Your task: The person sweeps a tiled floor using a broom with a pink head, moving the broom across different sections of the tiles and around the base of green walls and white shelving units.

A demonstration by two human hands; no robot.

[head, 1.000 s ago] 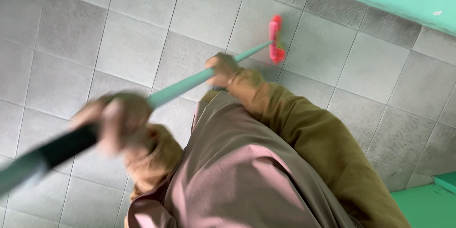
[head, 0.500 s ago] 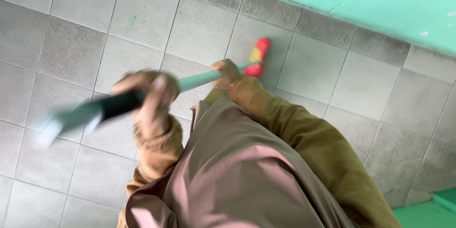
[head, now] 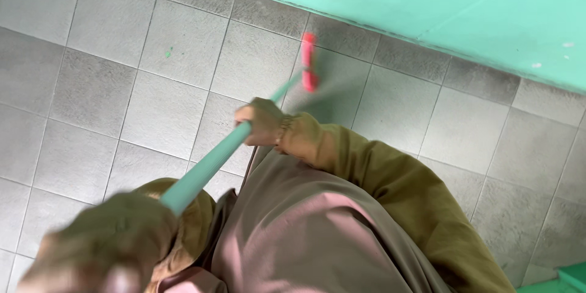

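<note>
Head view, looking straight down. No containers in view.

Right hand: fingers wrapped fully round the teal handle of a long-handled floor tool, gripping it partway down the shaft. Olive-brown sleeve runs back from the wrist toward lower right.

Left hand: very close to the lens, heavily blurred, lower left corner. It is closed round the upper end of the same handle; individual fingers cannot be made out.

Tool: handle slants from lower left up to the centre. Its red head sits on the grey tiled floor, near the foot of the green wall, on the tile row next to it. A faint blurred smear lies just right of the head; bristles or blade cannot be told.

Surroundings: square grey tiles with darker grout lines; a small green speck on one tile, well apart from the head. Brownish-pink garment fills the lower middle, hiding the floor beneath. A green edge shows at the bottom right corner. Nothing lies between the red head and the wall.
</note>
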